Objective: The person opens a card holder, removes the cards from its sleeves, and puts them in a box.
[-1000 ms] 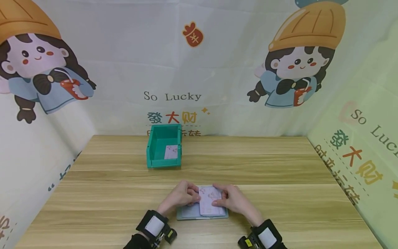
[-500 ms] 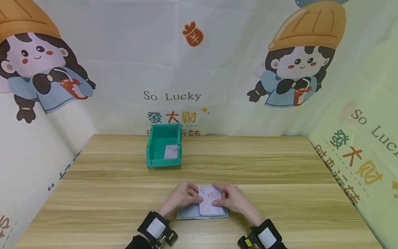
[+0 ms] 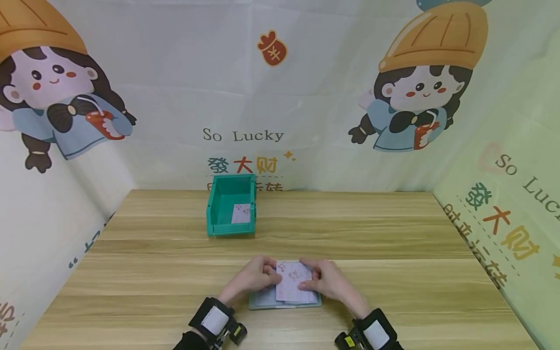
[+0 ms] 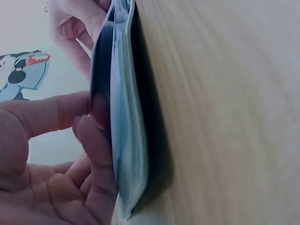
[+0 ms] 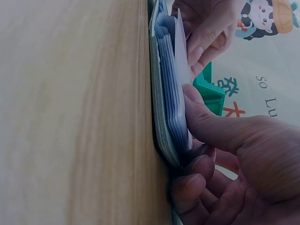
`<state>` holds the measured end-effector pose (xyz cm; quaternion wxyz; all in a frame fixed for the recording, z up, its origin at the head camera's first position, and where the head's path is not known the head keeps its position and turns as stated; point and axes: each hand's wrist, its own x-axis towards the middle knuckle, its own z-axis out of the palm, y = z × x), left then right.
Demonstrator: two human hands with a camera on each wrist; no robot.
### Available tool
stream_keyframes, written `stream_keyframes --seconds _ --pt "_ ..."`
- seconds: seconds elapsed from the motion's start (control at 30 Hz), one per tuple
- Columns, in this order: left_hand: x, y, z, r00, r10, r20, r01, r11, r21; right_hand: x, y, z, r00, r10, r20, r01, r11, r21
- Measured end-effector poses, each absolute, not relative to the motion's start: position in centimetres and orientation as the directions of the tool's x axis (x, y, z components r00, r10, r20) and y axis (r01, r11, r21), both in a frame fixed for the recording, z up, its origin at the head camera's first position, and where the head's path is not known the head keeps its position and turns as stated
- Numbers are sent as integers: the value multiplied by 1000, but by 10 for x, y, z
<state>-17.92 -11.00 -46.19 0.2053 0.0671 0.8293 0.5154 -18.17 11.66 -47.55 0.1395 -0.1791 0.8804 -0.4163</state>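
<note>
A pale blue card holder (image 3: 262,299) lies open on the table, and its clear sleeves (image 5: 172,89) show as a stack in the right wrist view. Over its right half is a pink patterned card (image 3: 288,284). The left hand (image 3: 258,273) pinches that card by its left edge, thumb on top. At the right edge, the right hand (image 3: 325,279) grips the sleeve pages between thumb and fingers, with its thumb over the card's side. How far the card sits inside a sleeve cannot be seen.
A green bin (image 3: 231,229) stands farther back on the wooden table (image 3: 350,223), with another pink card (image 3: 241,213) inside at its front right. A printed cloth (image 3: 315,97) hangs behind and along the sides.
The left hand and the pink card have shifted slightly left over the card holder. The right hand and the green bin stay where they were.
</note>
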Motion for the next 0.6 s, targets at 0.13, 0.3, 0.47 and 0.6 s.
stream_keyframes --seconds 0.13,0.3,0.47,0.6 --pt "-177 -108 -460 -920 303 -250 -81 477 875 -181 117 -476 -896 -435 -87 -208 585 -784" --pt "-176 -107 -461 -933 253 -257 -99 505 857 -182 117 -476 -899 -427 -92 -204 598 -775" --pt "-175 -109 -462 -938 235 -256 -101 521 848 -181 117 -476 -901 -424 -89 -208 604 -770" --pt "-174 -111 -462 -936 241 -255 -101 512 853 -181 117 -474 -899 -429 -83 -213 596 -774"
